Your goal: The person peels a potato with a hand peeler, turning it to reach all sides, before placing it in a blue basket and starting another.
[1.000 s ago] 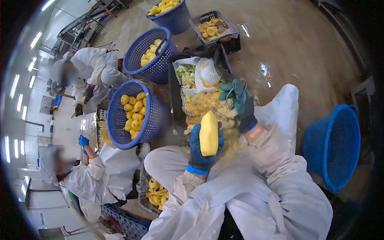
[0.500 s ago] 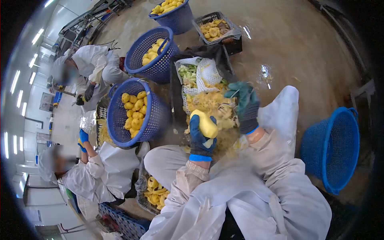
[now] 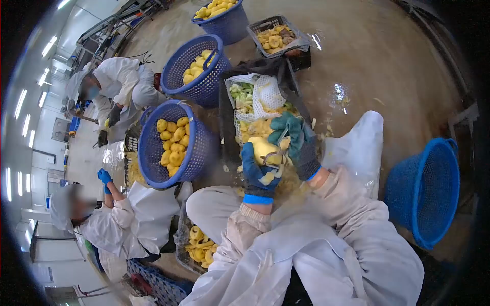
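My left hand (image 3: 259, 168), in a dark blue glove, is wrapped around a peeled yellow potato (image 3: 265, 149). A pale strip of peel hangs near its fingers. My right hand (image 3: 296, 137), in a green and grey glove, is closed on a metal peeler (image 3: 280, 151) whose thin edge lies against the potato. Its handle is mostly hidden by my fingers. Both hands are close together over a black-lined crate (image 3: 228, 122) heaped with pale peelings (image 3: 245, 133), green scraps and white netting (image 3: 267, 94).
Blue baskets of potatoes (image 3: 174, 143) stand to the left, beyond the crate. Another blue basket (image 3: 422, 194) is at my right. Crates with yellow pieces stand far ahead (image 3: 275, 38) and beside my left leg (image 3: 200, 247). Two people in white (image 3: 125, 219) sit at the left.
My right hand has moved left and nearer to the potato, bringing the peeler onto it. The potato has turned in my left hand. A co-worker's blue-gloved hands have shifted.
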Tool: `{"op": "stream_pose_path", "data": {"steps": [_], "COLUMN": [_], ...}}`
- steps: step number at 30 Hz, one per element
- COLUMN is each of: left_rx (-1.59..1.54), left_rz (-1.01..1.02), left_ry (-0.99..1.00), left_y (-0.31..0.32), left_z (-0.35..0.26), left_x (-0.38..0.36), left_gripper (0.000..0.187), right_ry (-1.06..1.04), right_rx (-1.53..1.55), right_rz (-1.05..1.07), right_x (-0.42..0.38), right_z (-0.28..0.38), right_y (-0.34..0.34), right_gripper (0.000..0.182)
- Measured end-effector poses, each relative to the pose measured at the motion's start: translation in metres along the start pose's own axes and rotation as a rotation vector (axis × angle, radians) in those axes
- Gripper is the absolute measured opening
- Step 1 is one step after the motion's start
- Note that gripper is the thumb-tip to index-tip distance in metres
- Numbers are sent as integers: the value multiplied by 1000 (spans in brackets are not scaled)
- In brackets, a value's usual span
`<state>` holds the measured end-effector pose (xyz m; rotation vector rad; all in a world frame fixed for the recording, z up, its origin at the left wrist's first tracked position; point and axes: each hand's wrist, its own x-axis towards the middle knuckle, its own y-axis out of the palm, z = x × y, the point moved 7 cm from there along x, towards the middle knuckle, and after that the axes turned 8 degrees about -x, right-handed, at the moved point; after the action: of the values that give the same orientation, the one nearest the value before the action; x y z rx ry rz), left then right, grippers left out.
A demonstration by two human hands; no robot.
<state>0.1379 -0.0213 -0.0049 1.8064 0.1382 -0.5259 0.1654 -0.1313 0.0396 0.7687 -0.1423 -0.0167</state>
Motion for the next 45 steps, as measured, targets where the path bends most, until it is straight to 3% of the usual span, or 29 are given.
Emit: {"op": "stream_pose_path", "data": {"steps": [2, 5, 8, 9, 10, 11, 15, 17, 19, 20, 23, 24, 27, 28, 31, 32, 35, 36, 39, 40, 43, 45], "left_rx": [31, -25, -65, -79, 71, 29, -118, -88, -41, -35, -165, -199, 420, 162, 42, 61, 110, 222, 152, 128, 317, 119], "left_rz": [-31, 256, 1, -90, 29, 34, 31, -2, -22, -34, -64, -63, 58, -15, -92, -44, 106, -15, -125, -59, 43, -60], "left_ry": [44, -184, -32, 9, -42, -60, -80, -38, 5, 17, -20, -58, 482, 74, 235, 203, 100, 301, 338, 276, 337, 268], "left_y": [0, 18, 3, -3, 12, 12, 2, -3, -4, -5, -8, 1, 10, -1, -9, -8, -12, 9, 3, -1, 8, -1], "left_z": [-4, 1, -7, -7, -2, 0, -1, -1, 0, 0, -7, -4, -14, -9, -14, -13, -9, -10, -15, -14, -13, -13], "left_x": [4, -5, 3, 2, -7, -5, -2, -1, -3, -3, -2, -4, -14, 0, 0, 1, 10, -4, -8, -1, -5, -2], "left_gripper": [31, 33, 32, 32, 32, 31, 31, 32, 32, 33, 33, 32, 32, 33, 33, 33, 33, 34, 35, 36, 38, 37], "right_ry": [-75, -294, -232, -300, -379, -455, -148, -303, -367, -485, -110, -221, -429, -532, -177, -182, -248, -266, -143, -143, -143, -166], "right_rx": [-319, -527, -509, -606, -703, -796, -304, -645, -714, -948, -348, -505, -778, -957, -359, -133, -422, -513, -214, -294, -536, -371], "right_rz": [-66, -150, -130, -86, -38, 11, -202, -109, -56, -11, -246, -164, -74, -5, -223, -100, -78, -65, -157, -118, 8, -150], "right_x": [-6, 19, 12, 3, -3, -7, 13, 6, -4, 3, 17, 14, 0, 2, 27, 16, 6, 6, 18, 15, 2, 20], "right_z": [16, 24, 48, 43, 32, 24, 37, 38, 25, 36, 44, 39, 7, 43, 39, 30, 27, 26, 30, 28, 18, 25], "right_y": [9, -47, -26, -13, 6, 18, -17, -6, 19, 13, -16, -12, 1, 16, -30, -15, 1, 4, -29, -23, 5, -32], "right_gripper": [29, 25, 35, 35, 35, 34, 39, 41, 43, 43, 41, 34, 13, 14, 26, 27, 28, 29, 14, 15, 21, 25]}}
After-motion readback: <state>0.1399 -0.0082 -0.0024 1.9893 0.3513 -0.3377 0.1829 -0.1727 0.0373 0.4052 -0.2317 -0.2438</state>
